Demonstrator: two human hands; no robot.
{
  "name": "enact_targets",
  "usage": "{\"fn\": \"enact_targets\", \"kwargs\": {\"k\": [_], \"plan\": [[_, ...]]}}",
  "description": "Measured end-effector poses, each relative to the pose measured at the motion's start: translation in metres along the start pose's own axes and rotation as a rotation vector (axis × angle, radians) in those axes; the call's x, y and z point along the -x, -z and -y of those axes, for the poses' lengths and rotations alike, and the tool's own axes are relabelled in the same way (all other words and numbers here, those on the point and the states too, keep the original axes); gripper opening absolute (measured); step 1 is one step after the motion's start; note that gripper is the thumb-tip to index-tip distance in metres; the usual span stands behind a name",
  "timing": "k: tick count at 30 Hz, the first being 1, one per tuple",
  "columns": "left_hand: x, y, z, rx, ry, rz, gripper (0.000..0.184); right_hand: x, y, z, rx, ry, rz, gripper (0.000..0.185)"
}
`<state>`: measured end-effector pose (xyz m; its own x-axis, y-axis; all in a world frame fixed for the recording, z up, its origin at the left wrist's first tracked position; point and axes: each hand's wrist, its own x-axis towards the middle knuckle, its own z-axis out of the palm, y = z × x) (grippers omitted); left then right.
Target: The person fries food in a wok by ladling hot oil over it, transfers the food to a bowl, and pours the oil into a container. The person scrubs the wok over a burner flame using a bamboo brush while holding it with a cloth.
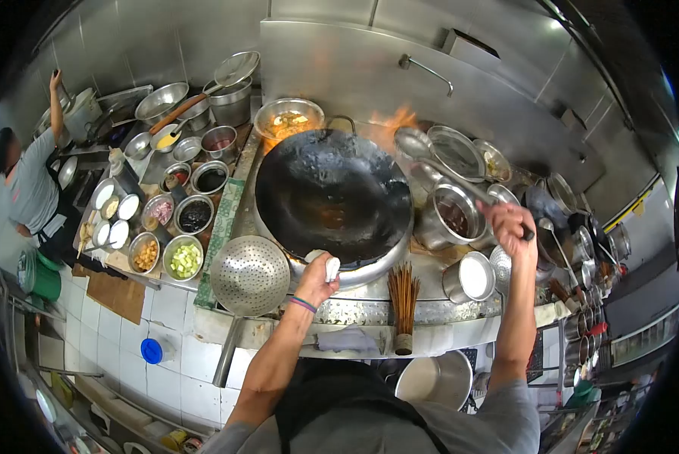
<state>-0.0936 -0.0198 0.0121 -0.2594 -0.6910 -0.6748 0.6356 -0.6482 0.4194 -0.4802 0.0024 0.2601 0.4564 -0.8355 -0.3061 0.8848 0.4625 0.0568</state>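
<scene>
A large dark wok sits on the stove, with a little liquid in its bottom. My left hand is closed on a white cloth at the wok's near rim. To the right, my right hand grips the handle of a ladle, whose bowl is up beyond the wok's right side, close to flames. Left of my left hand lies a perforated strainer. A bundle of bamboo sticks stands at the stove's front edge.
Bowls of chopped green vegetable and other ingredients crowd the left counter. Behind the wok is a metal bowl of food. Pots, including one of dark liquid and one of white, stand right. Another person is at far left.
</scene>
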Motion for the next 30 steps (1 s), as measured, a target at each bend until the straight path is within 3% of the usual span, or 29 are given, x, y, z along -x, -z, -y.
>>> {"fn": "enact_targets", "kwargs": {"k": [5, 9, 11, 12, 13, 14, 17, 20, 22, 23, 24, 25, 28, 30], "plan": [[0.014, 0.004, -0.008, 0.006, 0.005, 0.069, 0.023, 0.044, 0.041, -0.047, 0.242, 0.075, -0.189, 0.044], [0.015, 0.011, -0.011, 0.023, 0.029, 0.095, 0.026, 0.072, 0.064, -0.092, 0.772, 0.229, -0.384, 0.041], [0.046, 0.028, -0.017, 0.023, 0.142, 0.319, 0.033, 0.073, 0.061, -0.13, 0.82, 0.252, -0.388, 0.026], [0.073, 0.024, -0.017, 0.045, 0.101, 0.201, 0.039, 0.076, 0.075, -0.135, 0.878, 0.261, -0.39, 0.016], [0.099, 0.039, -0.019, 0.022, 0.153, 0.295, 0.039, 0.077, 0.085, -0.14, 0.933, 0.274, -0.394, 0.006], [0.11, 0.058, -0.011, 0.029, 0.126, 0.268, 0.037, 0.072, 0.079, -0.156, 0.974, 0.27, -0.449, 0.013], [0.154, 0.114, -0.002, 0.05, 0.109, 0.292, 0.032, 0.063, 0.107, -0.181, 0.907, 0.256, -0.458, 0.013], [0.174, 0.156, 0.004, 0.171, 0.119, 0.307, 0.031, 0.037, 0.118, -0.199, 0.823, 0.15, -0.394, 0.031], [0.188, 0.157, 0.0, 0.216, 0.068, 0.347, 0.034, 0.004, 0.132, -0.198, 0.656, 0.044, -0.202, 0.029], [0.192, 0.154, -0.002, 0.263, 0.043, 0.358, 0.033, -0.017, 0.144, -0.19, 0.746, 0.002, -0.134, 0.045], [0.19, 0.156, -0.003, 0.24, 0.036, 0.358, 0.033, -0.04, 0.145, -0.196, 0.858, 0.146, -0.315, 0.04], [0.188, 0.158, -0.004, 0.217, 0.03, 0.357, 0.034, -0.059, 0.16, -0.181, 0.82, 0.068, -0.166, 0.032], [0.187, 0.154, -0.006, 0.123, -0.007, 0.348, 0.043, -0.118, 0.16, -0.176, 0.823, 0.143, -0.05, 0.03], [0.199, 0.148, -0.009, 0.049, -0.029, 0.301, 0.04, -0.109, 0.135, -0.193, 1.156, 0.329, -0.207, 0.036]]}}
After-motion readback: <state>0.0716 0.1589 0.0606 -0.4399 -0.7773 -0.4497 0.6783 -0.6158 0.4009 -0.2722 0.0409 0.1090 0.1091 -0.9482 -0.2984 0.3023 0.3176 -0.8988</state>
